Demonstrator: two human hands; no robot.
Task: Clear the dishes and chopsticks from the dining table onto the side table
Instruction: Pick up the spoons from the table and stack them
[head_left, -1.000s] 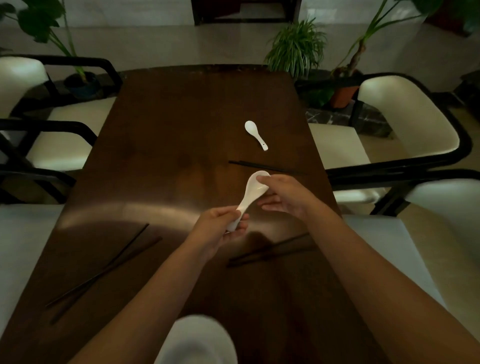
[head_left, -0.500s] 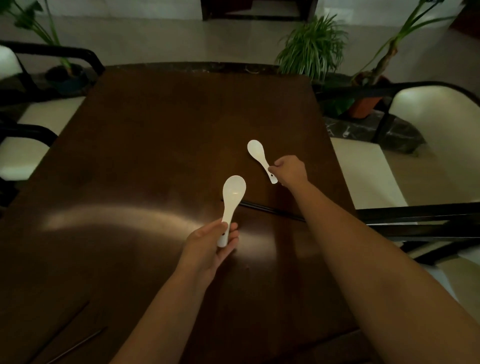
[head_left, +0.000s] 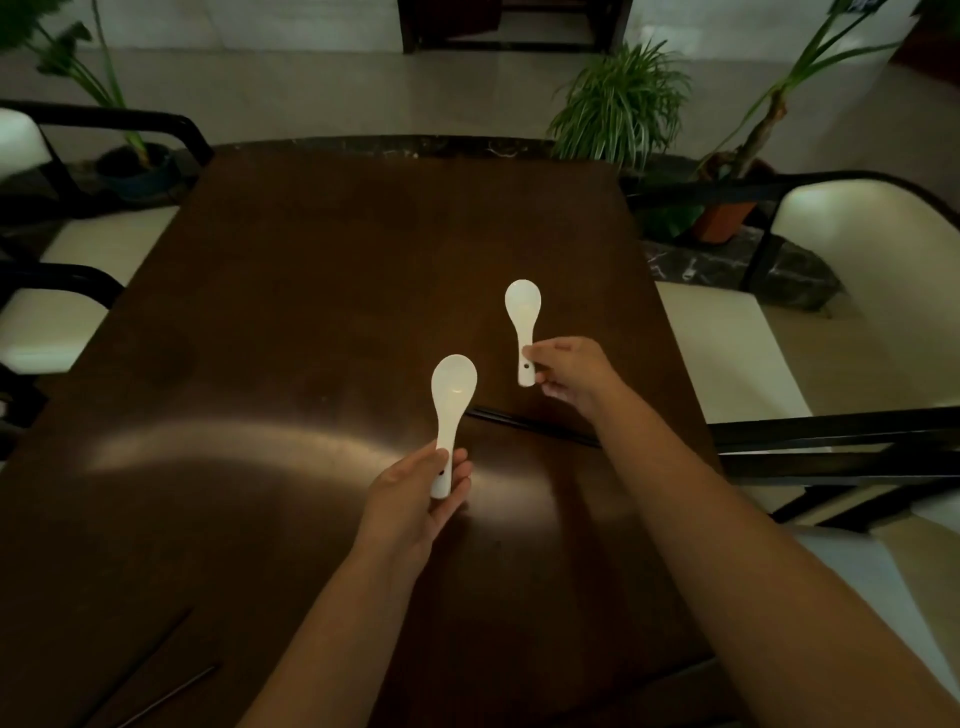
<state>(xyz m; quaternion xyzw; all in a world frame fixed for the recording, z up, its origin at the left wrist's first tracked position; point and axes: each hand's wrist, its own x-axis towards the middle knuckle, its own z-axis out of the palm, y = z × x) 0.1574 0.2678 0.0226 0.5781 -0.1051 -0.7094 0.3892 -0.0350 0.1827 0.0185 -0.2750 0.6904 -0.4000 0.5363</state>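
White spoons stand bowl-up; left grip (head_left: 415, 499) pinches one handle (head_left: 445, 457), right grip (head_left: 569, 371) the other (head_left: 524, 358).

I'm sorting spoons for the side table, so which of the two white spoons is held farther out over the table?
The spoon in the right hand, the far spoon. The near spoon, in the left hand, sits closer to the person.
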